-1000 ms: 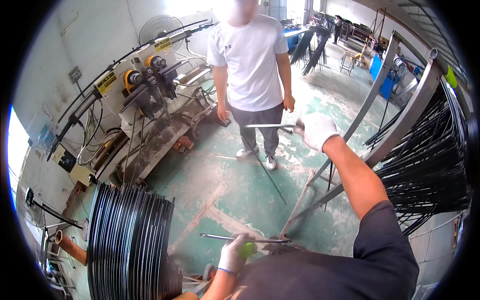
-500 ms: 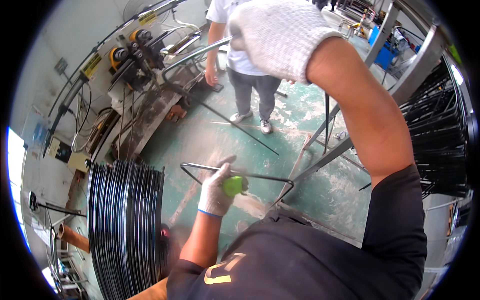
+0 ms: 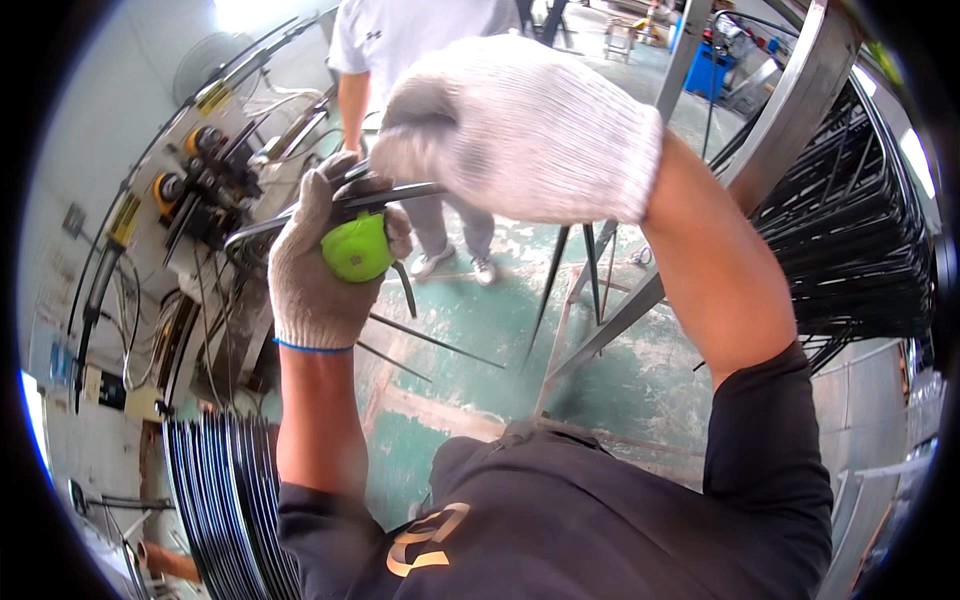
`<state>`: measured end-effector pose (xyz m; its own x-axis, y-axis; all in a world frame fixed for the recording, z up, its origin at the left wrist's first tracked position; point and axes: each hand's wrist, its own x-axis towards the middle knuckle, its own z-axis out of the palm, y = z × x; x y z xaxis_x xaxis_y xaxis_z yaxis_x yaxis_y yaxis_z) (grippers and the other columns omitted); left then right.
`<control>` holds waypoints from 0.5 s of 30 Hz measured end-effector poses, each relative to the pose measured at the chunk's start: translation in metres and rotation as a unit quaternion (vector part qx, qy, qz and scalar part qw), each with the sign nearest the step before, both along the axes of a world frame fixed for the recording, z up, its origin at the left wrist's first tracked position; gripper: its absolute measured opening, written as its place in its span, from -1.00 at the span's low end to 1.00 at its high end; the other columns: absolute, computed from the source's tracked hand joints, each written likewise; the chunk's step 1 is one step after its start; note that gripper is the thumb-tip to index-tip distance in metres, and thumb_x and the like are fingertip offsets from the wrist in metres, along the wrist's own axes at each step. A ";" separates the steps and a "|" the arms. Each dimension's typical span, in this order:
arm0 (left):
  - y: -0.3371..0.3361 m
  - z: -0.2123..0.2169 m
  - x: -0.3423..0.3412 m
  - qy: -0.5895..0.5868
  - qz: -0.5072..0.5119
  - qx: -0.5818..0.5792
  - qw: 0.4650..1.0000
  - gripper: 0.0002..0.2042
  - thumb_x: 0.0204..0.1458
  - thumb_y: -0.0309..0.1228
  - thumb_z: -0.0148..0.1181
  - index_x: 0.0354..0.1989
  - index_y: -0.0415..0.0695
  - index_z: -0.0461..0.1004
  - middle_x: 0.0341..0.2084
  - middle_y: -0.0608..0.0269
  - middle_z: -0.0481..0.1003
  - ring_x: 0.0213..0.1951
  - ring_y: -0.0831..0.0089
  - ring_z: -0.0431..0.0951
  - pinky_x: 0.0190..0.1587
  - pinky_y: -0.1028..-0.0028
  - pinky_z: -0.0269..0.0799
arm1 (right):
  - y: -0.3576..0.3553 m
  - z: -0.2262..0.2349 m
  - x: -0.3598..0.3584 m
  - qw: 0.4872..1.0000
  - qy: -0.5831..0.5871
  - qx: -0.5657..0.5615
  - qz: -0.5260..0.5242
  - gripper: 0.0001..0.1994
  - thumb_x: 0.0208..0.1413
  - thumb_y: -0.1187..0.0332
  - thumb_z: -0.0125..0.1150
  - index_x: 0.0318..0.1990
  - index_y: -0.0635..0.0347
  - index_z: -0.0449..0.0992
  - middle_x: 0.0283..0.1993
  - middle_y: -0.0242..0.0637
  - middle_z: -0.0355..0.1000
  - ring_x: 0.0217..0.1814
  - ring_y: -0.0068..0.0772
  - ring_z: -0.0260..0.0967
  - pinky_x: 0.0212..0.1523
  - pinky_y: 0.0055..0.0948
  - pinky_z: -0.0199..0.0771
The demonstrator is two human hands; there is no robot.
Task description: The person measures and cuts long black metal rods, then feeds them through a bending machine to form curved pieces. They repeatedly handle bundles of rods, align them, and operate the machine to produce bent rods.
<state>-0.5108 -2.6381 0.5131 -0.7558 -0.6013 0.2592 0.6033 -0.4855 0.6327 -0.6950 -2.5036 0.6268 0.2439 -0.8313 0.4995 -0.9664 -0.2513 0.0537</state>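
Observation:
My left hand (image 3: pixel 312 268), in a knitted glove with a blue cuff edge, is closed around a rounded lime-green tape measure (image 3: pixel 357 248). A short dark strap hangs beside the tape measure. Bent black metal rods (image 3: pixel 236 240) pass by the left thumb and fingers at the same place. Close above and to the right, my right hand (image 3: pixel 535 130), gloved too, has its fingers curled at the rods, their tips blurred and partly hidden. Thin straight rod ends (image 3: pixel 440 340) slant down below the hands over the floor.
A person in a light shirt (image 3: pixel 430 40) stands just beyond my hands. Machinery (image 3: pixel 205 165) lines the left wall. A stack of black rods (image 3: pixel 225 500) is at lower left; more black rods (image 3: pixel 860 220) hang on the right behind a grey metal frame (image 3: pixel 790 100). The floor (image 3: pixel 620 390) is worn green.
My left hand with the tape measure has risen to meet my right hand, which has come lower and left. The bent rods, apart before, are now together. My view has shifted to the right.

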 end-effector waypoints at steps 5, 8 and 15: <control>-0.047 0.016 -0.022 0.019 0.007 0.041 0.999 -0.63 0.45 -0.14 0.08 0.08 -0.25 0.54 -0.09 -0.06 0.61 -0.26 0.08 0.58 -0.23 0.20 0.50 | 0.007 -0.040 -0.026 0.952 -0.268 -0.141 -0.041 -0.33 -0.07 -0.06 0.63 0.06 0.28 0.61 -0.09 -0.05 0.65 -0.07 -0.09 0.67 0.03 -0.26 0.65; -0.062 0.036 -0.058 0.042 -0.064 0.033 0.997 -0.63 0.45 -0.17 0.08 0.09 -0.28 0.53 -0.14 -0.10 0.61 -0.29 0.09 0.54 -0.26 0.21 0.41 | -0.005 -0.101 -0.059 0.823 -0.538 -0.183 -0.022 -0.36 -0.02 0.05 0.69 0.06 0.34 0.57 -0.08 -0.17 0.64 -0.15 -0.33 0.66 -0.10 -0.39 0.66; -0.095 0.077 -0.108 -0.030 -0.099 -0.006 0.995 -0.49 0.48 -0.11 0.02 0.27 -0.37 0.46 -0.06 -0.05 0.63 -0.31 0.26 0.56 -0.30 0.36 0.50 | -0.008 -0.075 -0.054 0.822 -0.477 -0.276 -0.143 -0.47 0.23 -0.07 0.47 -0.08 0.33 0.62 -0.47 -0.52 0.43 -0.51 -0.73 0.31 -0.50 -0.62 0.33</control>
<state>-0.6191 -2.7330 0.5898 -0.8734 -0.4364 0.2159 0.4574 -0.5833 0.6712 -0.7488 -2.5113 0.5516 -0.6433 -0.3700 0.6702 -0.6499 -0.1987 -0.7336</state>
